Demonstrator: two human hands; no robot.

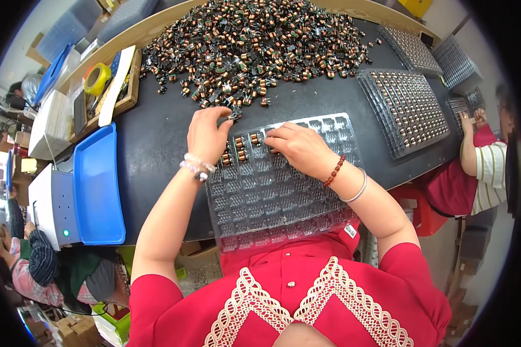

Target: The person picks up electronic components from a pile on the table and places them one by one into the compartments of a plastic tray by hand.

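My left hand (209, 132) is closed in a pinch on a small copper-wound coil with a black base (235, 114), just beyond the far left corner of a clear plastic tray (283, 202). Several coils (240, 148) stand in the tray's pockets at that corner; the other pockets in sight hold nothing. Over the tray's far rows, my right hand (300, 149) has its fingers drawn together at a pocket. Part of a coil shows under those fingertips, which hide the rest. The tray's near edge rests over my lap.
A large heap of loose coils (255, 43) covers the table's far side. Stacked, filled trays (408, 110) stand right, near another person's hands (472, 120). At left are a blue tray (98, 185), a white box with a green light (52, 208) and a wooden box holding yellow tape (97, 79).
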